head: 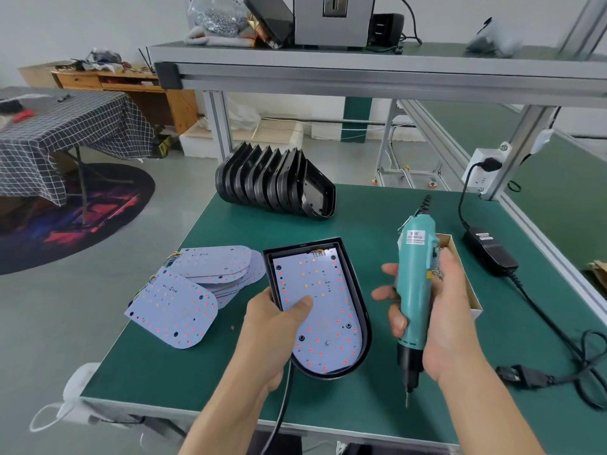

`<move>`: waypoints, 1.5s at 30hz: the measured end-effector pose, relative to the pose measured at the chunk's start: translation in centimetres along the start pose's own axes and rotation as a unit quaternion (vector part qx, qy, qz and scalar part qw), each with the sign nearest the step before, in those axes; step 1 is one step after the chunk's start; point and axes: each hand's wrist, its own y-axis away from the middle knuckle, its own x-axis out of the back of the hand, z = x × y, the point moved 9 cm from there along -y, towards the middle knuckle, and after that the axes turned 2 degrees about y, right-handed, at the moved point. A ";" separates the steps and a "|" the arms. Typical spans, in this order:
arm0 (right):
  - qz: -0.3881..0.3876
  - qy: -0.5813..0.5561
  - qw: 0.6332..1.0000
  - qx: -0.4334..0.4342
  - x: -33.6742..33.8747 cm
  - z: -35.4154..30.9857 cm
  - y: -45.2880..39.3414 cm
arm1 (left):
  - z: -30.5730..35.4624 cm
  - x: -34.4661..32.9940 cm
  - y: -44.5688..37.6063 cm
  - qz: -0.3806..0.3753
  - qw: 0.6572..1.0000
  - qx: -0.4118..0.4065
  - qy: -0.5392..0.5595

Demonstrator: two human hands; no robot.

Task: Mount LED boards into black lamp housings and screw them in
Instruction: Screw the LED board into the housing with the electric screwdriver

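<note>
In the head view, the black lamp housing (323,307) lay at the centre of the green desk (203,362), an LED board (320,303) already seated inside it. The left hand (279,318) gripped the housing's left wall, fingers hidden beneath and thumb pressed flat on the board. One screw appeared to sit near the board's lower end, while darker holes at the corners looked unfilled, so the work seemed to be partway through the screwing step.

At three o'clock from the housing, the right hand (437,310) held a teal electric screwdriver (414,290) upright, fingers curled round its barrel, bit pointing down and well clear of the board. Behind that hand stood a small cardboard box (466,287); its contents could not be made out.

Spare LED boards (197,284) lay fanned at nine o'clock, and a row of empty housings (272,182) leaned at twelve.

The next move probably called for bringing the bit squarely down over an open hole while the thumb kept the board from shifting.
</note>
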 end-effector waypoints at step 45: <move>-0.124 -0.070 0.898 0.417 -8.3 -7.8 6.8 | 2.3 -0.8 -0.7 0.023 0.998 0.005 -0.060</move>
